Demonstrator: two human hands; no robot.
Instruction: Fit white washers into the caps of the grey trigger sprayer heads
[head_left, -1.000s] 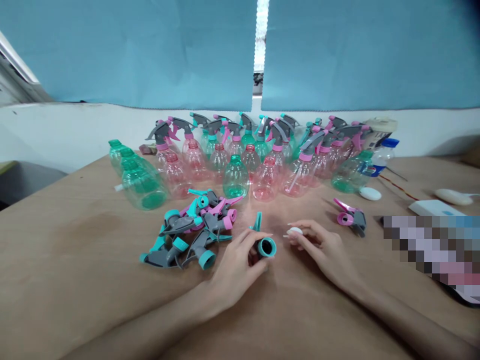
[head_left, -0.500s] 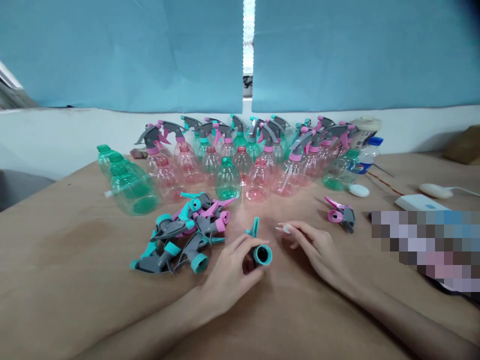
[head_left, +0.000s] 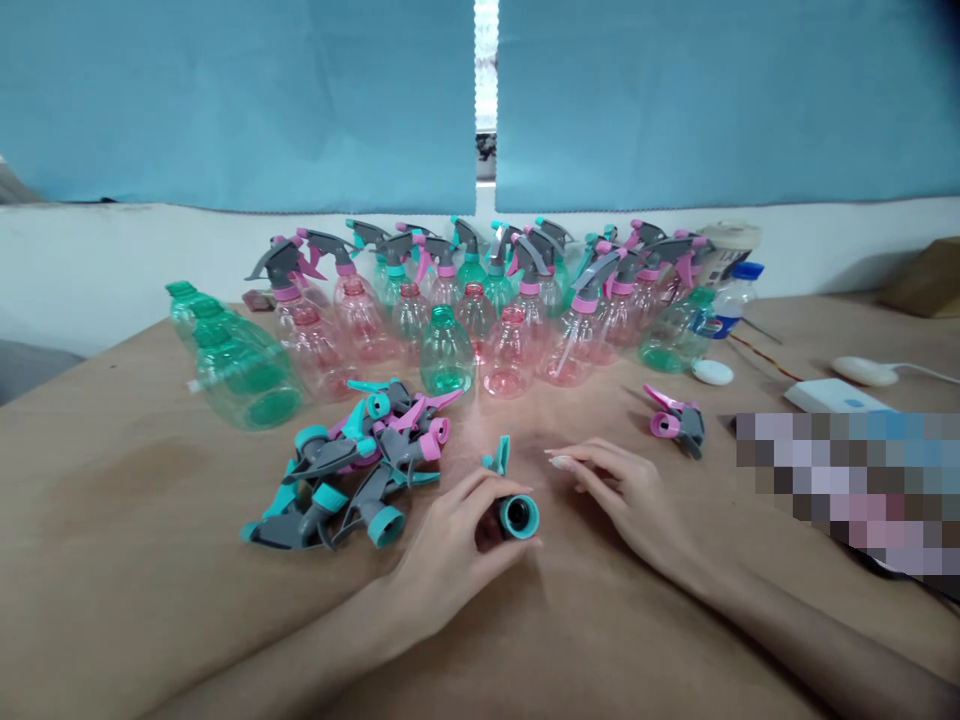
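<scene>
Nearest, the left hand [head_left: 450, 555] had its fingers [head_left: 487, 485] curled around a teal-collared spray head [head_left: 514, 510], held just above the bench [head_left: 135, 560] with the round collar facing the camera. Just right of it, the right hand [head_left: 637, 495] rested on the wood, fingers loosely spread and holding nothing. Left of the hands lay a heap of spray heads [head_left: 360, 465]; to the right, a single pink spray head [head_left: 675, 422]. Farther back stood the bottles [head_left: 480, 300], pink and green.
</scene>
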